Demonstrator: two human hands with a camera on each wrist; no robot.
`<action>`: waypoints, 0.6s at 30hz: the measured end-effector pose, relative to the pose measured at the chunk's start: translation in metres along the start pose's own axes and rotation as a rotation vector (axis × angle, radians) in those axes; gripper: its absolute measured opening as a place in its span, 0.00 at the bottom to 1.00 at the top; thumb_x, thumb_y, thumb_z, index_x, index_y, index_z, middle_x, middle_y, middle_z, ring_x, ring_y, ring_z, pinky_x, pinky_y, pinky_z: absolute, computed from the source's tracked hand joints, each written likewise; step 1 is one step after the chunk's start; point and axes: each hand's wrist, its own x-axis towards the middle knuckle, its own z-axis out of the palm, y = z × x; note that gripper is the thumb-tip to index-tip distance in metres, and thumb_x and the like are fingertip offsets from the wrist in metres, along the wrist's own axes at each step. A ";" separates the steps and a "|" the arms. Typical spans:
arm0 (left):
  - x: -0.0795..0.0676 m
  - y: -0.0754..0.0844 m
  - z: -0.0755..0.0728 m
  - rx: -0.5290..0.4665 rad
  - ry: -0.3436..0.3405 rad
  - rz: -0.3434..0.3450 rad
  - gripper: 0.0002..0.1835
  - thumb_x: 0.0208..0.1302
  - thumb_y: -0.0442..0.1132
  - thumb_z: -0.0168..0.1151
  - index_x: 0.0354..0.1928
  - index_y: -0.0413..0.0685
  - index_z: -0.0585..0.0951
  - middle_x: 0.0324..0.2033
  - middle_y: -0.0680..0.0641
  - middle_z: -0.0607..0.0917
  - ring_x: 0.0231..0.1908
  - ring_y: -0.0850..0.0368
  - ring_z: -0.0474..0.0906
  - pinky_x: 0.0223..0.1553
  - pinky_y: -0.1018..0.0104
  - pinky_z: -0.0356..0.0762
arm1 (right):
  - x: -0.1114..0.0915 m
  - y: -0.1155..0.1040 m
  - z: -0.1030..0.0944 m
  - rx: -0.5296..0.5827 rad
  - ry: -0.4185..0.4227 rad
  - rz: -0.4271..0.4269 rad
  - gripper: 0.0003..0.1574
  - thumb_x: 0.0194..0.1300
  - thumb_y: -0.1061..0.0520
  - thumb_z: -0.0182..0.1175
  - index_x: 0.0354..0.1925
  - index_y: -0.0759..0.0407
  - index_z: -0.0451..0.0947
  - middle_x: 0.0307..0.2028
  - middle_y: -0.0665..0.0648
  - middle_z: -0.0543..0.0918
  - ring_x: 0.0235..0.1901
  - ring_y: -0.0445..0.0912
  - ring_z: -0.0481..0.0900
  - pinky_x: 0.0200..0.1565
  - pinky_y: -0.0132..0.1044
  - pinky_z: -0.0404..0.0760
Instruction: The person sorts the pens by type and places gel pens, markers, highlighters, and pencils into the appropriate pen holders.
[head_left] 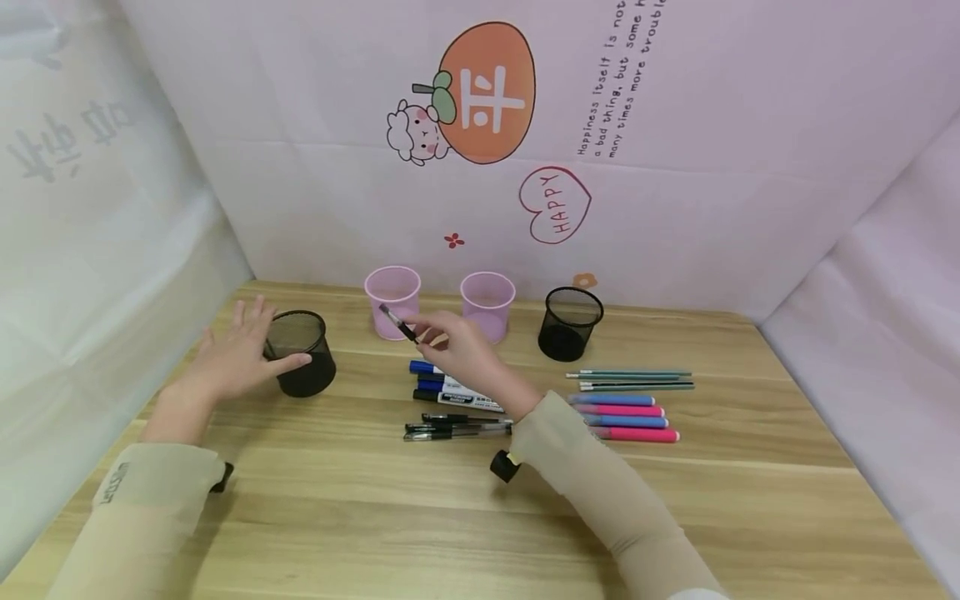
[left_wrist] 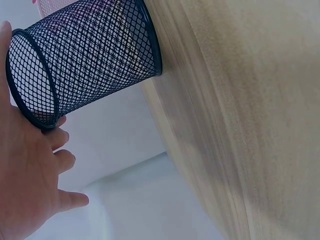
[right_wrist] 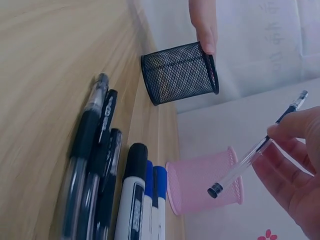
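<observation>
My left hand (head_left: 236, 354) is at a black mesh pen cup (head_left: 306, 367) on the table's left side. Its fingers are spread, with the thumb lying along the rim and the other fingertips beyond the far side in the left wrist view. The cup stands upright. My right hand (head_left: 457, 346) pinches a clear-barrelled gel pen with a black grip (right_wrist: 250, 160) between thumb and fingers. The pen is in the air, slanted, overlapping the left pink mesh cup (head_left: 381, 312) in the head view. Below that arm lie several more gel pens (head_left: 450, 431).
Another pink cup (head_left: 487, 321) and a second black mesh cup (head_left: 570, 333) stand along the back. Whiteboard markers (head_left: 457, 400) lie mid-table, partly under the right forearm. Pencils (head_left: 637, 377) and blue and pink felt-tip pens (head_left: 637, 422) lie to the right. A printed cloth (head_left: 330, 200) hangs behind.
</observation>
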 end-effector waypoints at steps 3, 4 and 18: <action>0.001 0.002 -0.001 -0.001 0.001 0.002 0.63 0.67 0.74 0.53 0.80 0.33 0.38 0.78 0.32 0.28 0.75 0.29 0.22 0.61 0.17 0.23 | 0.008 -0.002 0.004 0.030 0.013 0.008 0.24 0.68 0.70 0.63 0.62 0.65 0.79 0.46 0.61 0.84 0.45 0.52 0.85 0.46 0.30 0.84; 0.001 0.003 -0.001 0.000 0.001 0.003 0.63 0.67 0.74 0.54 0.80 0.33 0.38 0.78 0.32 0.29 0.75 0.29 0.23 0.61 0.17 0.23 | 0.010 -0.003 0.006 0.043 0.018 0.010 0.24 0.68 0.70 0.63 0.62 0.65 0.79 0.46 0.61 0.84 0.45 0.52 0.85 0.46 0.30 0.84; 0.002 0.000 0.000 0.003 0.008 -0.004 0.62 0.68 0.72 0.55 0.80 0.31 0.40 0.78 0.31 0.30 0.75 0.28 0.23 0.61 0.17 0.24 | 0.049 -0.018 0.037 0.273 0.119 0.048 0.26 0.67 0.71 0.64 0.63 0.67 0.78 0.47 0.65 0.83 0.47 0.53 0.85 0.48 0.30 0.83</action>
